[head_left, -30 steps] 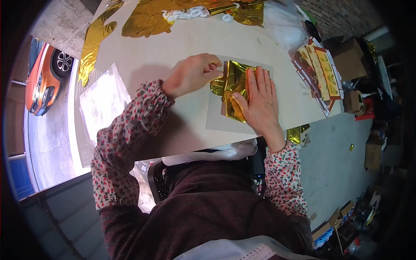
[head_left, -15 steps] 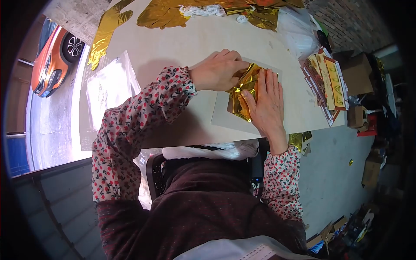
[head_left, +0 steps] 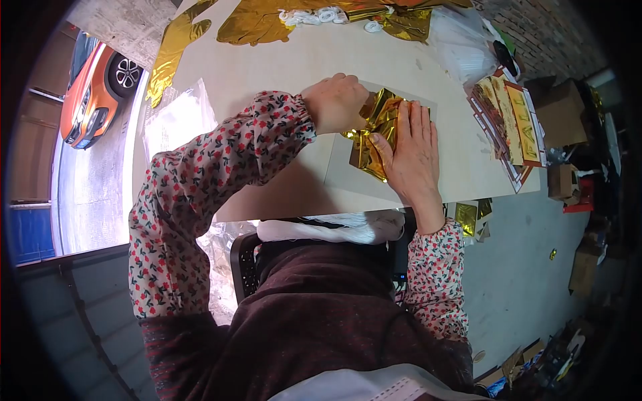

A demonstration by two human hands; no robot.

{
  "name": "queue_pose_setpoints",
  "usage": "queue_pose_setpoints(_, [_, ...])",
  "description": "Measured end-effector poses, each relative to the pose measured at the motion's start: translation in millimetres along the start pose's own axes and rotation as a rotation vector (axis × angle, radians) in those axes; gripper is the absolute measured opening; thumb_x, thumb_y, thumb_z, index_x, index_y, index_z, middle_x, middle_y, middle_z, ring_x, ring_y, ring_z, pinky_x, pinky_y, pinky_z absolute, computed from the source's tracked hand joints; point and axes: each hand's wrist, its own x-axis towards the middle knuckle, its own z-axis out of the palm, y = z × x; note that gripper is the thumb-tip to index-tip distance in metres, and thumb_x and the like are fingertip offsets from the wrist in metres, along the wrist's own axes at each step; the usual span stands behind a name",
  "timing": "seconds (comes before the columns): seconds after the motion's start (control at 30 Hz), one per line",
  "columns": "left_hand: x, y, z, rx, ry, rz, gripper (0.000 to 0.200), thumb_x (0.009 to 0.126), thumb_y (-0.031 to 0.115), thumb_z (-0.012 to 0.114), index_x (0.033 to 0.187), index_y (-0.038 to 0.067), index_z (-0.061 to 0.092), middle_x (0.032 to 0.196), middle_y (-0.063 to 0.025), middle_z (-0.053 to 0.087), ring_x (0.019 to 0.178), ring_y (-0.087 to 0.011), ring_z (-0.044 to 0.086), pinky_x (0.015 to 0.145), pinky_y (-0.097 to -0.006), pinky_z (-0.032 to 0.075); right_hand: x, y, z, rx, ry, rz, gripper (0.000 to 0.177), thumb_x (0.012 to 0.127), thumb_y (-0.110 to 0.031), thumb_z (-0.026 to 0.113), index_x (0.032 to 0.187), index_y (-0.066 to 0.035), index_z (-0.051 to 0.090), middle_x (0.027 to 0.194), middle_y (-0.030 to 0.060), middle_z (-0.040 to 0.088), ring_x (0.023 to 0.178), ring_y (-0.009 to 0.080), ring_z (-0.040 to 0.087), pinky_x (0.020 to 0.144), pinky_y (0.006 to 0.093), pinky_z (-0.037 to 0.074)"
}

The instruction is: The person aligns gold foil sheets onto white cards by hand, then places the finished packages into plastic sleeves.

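A crumpled, partly folded piece of shiny gold foil point(head_left: 371, 157) lies on a thin grey sheet point(head_left: 344, 175) near the table's front edge. My right hand point(head_left: 416, 157) rests flat on the foil's right side, fingers stretched out and thumb pointing left across it. At the foil's left edge, my left hand point(head_left: 336, 103) is closed with its fingers curled. Its fingertips are mostly hidden behind the knuckles, against the foil.
Large flat gold foil shapes point(head_left: 254, 25) and white ribbon coils point(head_left: 321, 16) lie at the table's back. A clear plastic bag point(head_left: 461, 50) and printed "FALL" cards point(head_left: 511, 127) are at right, a clear packet point(head_left: 180, 120) at left. Boxes point(head_left: 563, 180) stand on the floor at right.
My left hand has curled in and turned, its fingers no longer stretched over the foil's top corner. The foil's upper left part has shifted slightly. My right hand stays flat on it.
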Motion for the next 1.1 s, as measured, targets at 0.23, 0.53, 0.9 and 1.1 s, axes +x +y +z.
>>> queue_pose_setpoints(0.23, [-3.0,5.0,16.9,-0.223,0.14,-0.018,0.018,0.078,0.009,0.068,0.093,0.003,0.059,0.077,-0.0144,0.061,0.075,-0.0345,0.063,0.068,-0.0421,0.051,0.1,-0.5,0.2,0.014,-0.004,0.01,0.081,0.097,-0.055,0.048,0.15,0.004,0.03,0.156,0.0257,0.027,0.148,0.0376,0.02,0.121,0.0467,0.015])
queue_pose_setpoints(0.53, [-5.5,3.8,17.3,-0.333,0.171,0.198,0.018,0.077,0.0,0.064,0.094,0.004,0.058,0.078,-0.0101,0.055,0.073,-0.0271,0.057,0.067,-0.0374,0.049,-0.5,-0.3,-0.3,0.039,-0.01,0.013,0.082,0.096,-0.055,0.05,0.15,0.004,0.03,0.157,0.025,0.027,0.149,0.0368,0.019,0.121,0.0465,0.014])
queue_pose_setpoints(0.9, [-12.7,-13.2,15.2,-0.508,0.108,0.104,0.031,0.077,0.008,0.073,0.104,0.001,0.059,0.094,-0.0155,0.066,0.086,-0.0307,0.066,0.074,-0.0373,0.054,-0.8,0.4,-0.5,0.046,0.006,0.012,0.083,0.097,-0.056,0.049,0.15,0.004,0.03,0.157,0.0253,0.027,0.149,0.0366,0.019,0.121,0.0464,0.014])
queue_pose_setpoints(1.1, [-12.0,-6.8,20.3,-0.832,0.003,-0.021,0.027,0.09,0.007,0.069,0.111,-0.002,0.056,0.101,-0.0061,0.065,0.089,-0.0115,0.062,0.076,-0.026,0.053,-1.2,1.4,-1.7,0.032,-0.011,0.008,0.082,0.097,-0.056,0.048,0.149,0.005,0.031,0.156,0.0259,0.028,0.148,0.0371,0.02,0.121,0.0469,0.014])
